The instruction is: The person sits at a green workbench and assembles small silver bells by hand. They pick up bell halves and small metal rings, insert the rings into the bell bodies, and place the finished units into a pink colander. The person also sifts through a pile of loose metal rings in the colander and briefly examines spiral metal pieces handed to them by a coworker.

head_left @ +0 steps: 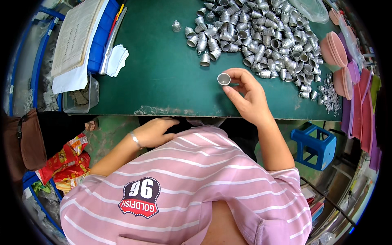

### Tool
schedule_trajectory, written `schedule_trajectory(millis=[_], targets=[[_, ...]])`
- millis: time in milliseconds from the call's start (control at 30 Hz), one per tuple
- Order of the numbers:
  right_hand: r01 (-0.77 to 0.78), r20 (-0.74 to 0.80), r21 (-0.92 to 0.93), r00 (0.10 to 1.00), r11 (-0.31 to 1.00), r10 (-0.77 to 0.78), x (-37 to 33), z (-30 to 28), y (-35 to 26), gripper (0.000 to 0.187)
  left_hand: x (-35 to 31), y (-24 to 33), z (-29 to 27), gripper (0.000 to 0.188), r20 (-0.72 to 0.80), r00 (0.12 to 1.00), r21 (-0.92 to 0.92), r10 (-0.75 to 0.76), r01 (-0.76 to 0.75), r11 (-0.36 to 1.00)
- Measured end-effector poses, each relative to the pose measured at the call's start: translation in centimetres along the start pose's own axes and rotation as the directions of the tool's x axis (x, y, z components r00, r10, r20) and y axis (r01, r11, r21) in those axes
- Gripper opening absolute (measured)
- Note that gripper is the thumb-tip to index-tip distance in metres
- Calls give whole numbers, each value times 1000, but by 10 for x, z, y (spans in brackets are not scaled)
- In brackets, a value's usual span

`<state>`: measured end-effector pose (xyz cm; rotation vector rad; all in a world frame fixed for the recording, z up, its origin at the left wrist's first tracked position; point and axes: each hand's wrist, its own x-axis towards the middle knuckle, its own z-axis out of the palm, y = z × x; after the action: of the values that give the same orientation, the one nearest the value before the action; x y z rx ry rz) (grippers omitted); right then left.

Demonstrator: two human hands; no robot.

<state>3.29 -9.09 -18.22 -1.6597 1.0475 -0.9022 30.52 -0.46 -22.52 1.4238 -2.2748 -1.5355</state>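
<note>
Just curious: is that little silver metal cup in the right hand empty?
Looks empty: the small silver metal cup in the right hand shows only a bare grey inside.

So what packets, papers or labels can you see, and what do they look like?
Snack packets: lower left on the floor, crinkly, red and yellow.
Printed sheet: upper left, pale, on a blue box.
Badge: on the pink striped shirt, shield-shaped, black, red and white.

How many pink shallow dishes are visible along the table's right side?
About 3 pink shallow dishes: two stacked at the far right edge, one nearer below them. More may be hidden in the stack or past the rim.
</note>
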Motion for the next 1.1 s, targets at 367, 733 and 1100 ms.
schedule_trajectory(millis=[367, 733, 1100], targets=[[118, -4, 20, 993, 993, -118, -9, 15, -6, 24, 59, 72, -35, 32, -334, 941, -862, -50, -284, 420], [-81, 1, 464, 996, 882, 91, -14, 2, 8, 34, 76, 73, -35, 23, -166, 980, -950, -110, -129, 283], [-143, 30, 417, 989, 898, 144, -7, 0, 11, 20, 83, 69, -35, 24, -90, 987, -983, -136, -67, 170]])
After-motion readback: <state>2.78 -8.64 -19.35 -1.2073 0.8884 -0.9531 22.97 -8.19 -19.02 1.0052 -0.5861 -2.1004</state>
